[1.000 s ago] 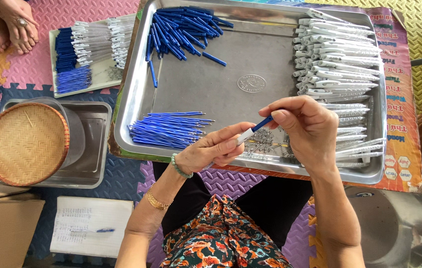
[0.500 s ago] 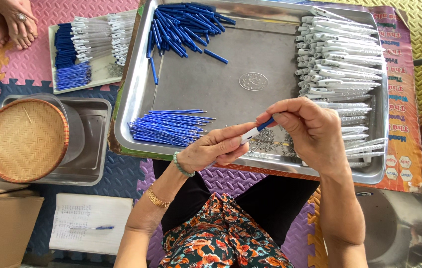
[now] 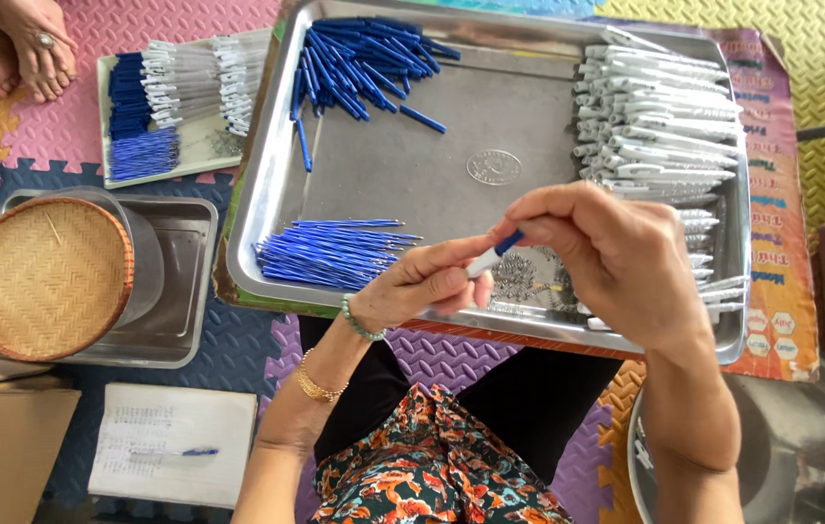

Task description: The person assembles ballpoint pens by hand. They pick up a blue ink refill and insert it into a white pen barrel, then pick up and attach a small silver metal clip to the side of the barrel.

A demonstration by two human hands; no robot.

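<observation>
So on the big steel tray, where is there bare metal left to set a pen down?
The middle of the steel tray is bare, bordered by the blue caps pile above, the blue refills at lower left and the white barrels on the right. The near edge is crowded: springs lie there under both hands.

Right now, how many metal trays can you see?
3: the large tray under both hands, a smaller tray holding the woven basket at left, and a small flat tray upper left.

bare arms, no sleeves. the left hand [image 3: 427, 286] has a green bead bracelet [image 3: 359, 320] and a gold chain bracelet [image 3: 317, 385] at the wrist. black top, floral orange-and-teal trousers [image 3: 432, 475].
</observation>
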